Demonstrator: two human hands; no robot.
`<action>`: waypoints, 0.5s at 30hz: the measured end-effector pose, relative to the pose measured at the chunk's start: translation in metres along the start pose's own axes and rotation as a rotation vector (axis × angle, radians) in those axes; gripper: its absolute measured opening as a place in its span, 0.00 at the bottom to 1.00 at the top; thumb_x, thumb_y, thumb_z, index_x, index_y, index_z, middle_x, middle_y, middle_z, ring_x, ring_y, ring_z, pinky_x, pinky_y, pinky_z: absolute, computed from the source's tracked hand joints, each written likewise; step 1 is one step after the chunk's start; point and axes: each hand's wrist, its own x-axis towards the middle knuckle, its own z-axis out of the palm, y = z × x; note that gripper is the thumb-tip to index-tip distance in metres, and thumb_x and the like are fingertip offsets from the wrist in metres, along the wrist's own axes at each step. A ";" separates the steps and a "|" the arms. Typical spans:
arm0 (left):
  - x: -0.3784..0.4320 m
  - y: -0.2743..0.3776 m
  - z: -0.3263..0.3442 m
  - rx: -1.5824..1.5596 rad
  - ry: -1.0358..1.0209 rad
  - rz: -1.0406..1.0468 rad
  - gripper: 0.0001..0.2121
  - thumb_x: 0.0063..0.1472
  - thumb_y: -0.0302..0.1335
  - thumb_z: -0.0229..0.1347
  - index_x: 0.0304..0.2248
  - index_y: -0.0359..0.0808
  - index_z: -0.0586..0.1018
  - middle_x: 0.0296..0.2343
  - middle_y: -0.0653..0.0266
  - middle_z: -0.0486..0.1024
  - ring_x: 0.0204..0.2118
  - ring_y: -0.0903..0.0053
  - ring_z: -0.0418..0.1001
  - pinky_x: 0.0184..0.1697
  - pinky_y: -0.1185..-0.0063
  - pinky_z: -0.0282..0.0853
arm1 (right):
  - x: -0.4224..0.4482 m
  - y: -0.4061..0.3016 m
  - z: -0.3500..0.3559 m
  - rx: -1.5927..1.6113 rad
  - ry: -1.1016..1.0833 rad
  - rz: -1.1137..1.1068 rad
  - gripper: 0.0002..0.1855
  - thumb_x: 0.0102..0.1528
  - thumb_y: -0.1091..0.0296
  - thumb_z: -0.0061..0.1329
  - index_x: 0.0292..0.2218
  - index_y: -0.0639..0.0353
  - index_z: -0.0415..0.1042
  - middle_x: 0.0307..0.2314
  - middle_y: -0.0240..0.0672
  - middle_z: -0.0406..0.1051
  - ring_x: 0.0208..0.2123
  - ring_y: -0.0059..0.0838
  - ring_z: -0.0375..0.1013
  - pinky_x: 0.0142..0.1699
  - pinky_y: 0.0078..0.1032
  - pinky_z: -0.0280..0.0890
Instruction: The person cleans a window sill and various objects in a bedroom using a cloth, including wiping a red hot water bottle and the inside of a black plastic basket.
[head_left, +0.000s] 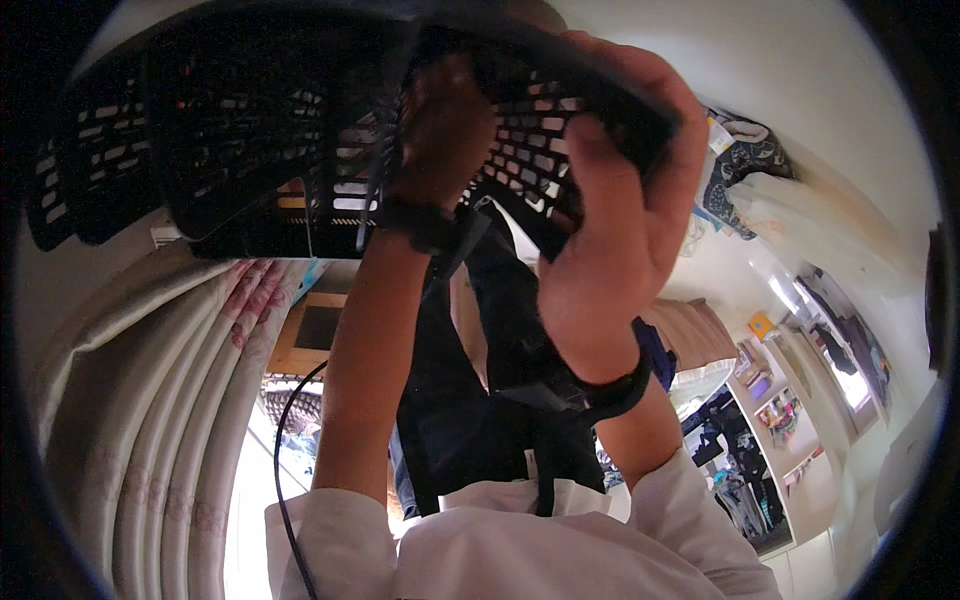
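Note:
Black perforated plastic baskets (240, 150) fill the upper left and top middle, close to the camera. My right hand (630, 180) grips the corner of a basket's rim, its thumb on one side and its fingers round the other. My left hand (446, 127) reaches up among the perforated walls, in deep shade. Its fingertips are hidden, and what they touch cannot be told. Each wrist wears a black band. Below the hands are black trousers (487, 420) and the hem of a white shirt.
Floral curtains (172, 420) hang at the left. A thin black cable (279, 450) runs beside my left arm. At the right stand shelves (802, 450) with clothes and small items. A brown cushion or folded cloth (690, 330) lies nearer, and a dark patterned fabric (750, 165) is at the upper right.

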 end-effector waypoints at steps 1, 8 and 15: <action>-0.002 0.001 -0.002 0.000 -0.007 -0.018 0.13 0.54 0.23 0.47 0.38 0.27 0.65 0.36 0.43 0.65 0.40 0.54 0.65 0.41 0.64 0.65 | 0.000 0.001 0.001 -0.019 0.003 -0.008 0.21 0.49 0.79 0.37 0.46 0.69 0.59 0.42 0.48 0.65 0.42 0.30 0.65 0.52 0.24 0.58; 0.011 0.011 0.000 -0.128 0.108 -0.233 0.15 0.55 0.23 0.48 0.42 0.27 0.65 0.38 0.45 0.65 0.43 0.55 0.64 0.45 0.65 0.64 | 0.001 0.003 0.003 0.016 -0.016 0.008 0.19 0.50 0.79 0.37 0.46 0.66 0.59 0.41 0.39 0.62 0.41 0.25 0.63 0.49 0.20 0.55; 0.004 0.014 -0.052 -0.935 0.246 -0.036 0.14 0.57 0.22 0.50 0.43 0.30 0.71 0.34 0.56 0.74 0.36 0.71 0.73 0.42 0.77 0.68 | 0.000 -0.005 0.018 -0.050 0.122 0.091 0.21 0.50 0.74 0.39 0.47 0.66 0.58 0.40 0.43 0.65 0.37 0.28 0.69 0.43 0.21 0.67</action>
